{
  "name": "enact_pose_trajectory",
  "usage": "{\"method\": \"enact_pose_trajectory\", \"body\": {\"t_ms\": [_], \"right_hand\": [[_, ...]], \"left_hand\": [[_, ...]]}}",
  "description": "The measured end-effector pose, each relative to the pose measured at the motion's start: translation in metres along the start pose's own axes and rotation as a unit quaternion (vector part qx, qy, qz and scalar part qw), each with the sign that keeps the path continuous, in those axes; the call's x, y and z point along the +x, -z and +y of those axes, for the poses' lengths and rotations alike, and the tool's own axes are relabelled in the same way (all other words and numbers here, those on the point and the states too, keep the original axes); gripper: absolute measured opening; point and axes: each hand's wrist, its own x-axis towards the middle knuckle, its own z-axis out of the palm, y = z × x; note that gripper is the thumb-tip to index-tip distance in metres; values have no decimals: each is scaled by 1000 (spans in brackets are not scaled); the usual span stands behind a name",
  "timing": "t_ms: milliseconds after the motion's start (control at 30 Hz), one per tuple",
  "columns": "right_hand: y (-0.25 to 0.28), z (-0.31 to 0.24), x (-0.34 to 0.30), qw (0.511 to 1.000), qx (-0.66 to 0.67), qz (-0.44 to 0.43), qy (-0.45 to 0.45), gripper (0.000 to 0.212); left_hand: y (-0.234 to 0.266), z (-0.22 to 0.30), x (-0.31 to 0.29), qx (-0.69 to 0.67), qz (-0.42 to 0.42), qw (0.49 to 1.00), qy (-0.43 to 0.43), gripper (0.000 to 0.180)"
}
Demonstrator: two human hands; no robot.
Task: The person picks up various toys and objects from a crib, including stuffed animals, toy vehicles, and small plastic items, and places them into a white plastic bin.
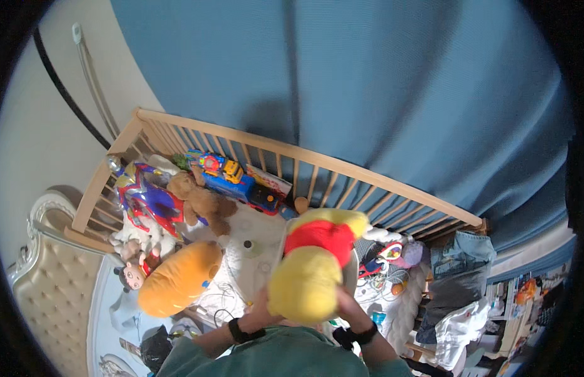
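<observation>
A yellow plush toy with a red shirt point(320, 242) is held up in front of me, its rounded yellow end toward my body. My left hand point(261, 309) grips it from the left side and my right hand point(349, 308) from the right. Most of the fingers are hidden by the plush. Beneath the toy, the rim of a pale container point(350, 276) shows in part. Left of it lies a large orange plush point(182, 279).
A wooden crib rail point(304, 157) runs behind, before a blue curtain point(380, 81). Inside are a brown teddy bear point(201, 201), a blue toy truck point(232, 185) and a red-and-blue figure point(147, 195). Jeans point(461, 254) hang at the right. A tufted headboard point(56, 295) stands left.
</observation>
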Motion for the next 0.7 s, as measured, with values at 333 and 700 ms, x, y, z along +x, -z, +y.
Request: {"method": "enact_pose_trajectory", "body": {"t_ms": [333,700], "right_hand": [[-138,19,109,883,-424,-202,-23,35],[9,69,81,825,-544,127,79,21]], "left_hand": [[266,-40,-59,171,555,813,-48,26],[476,-206,-39,481,591,647,37,69]]}}
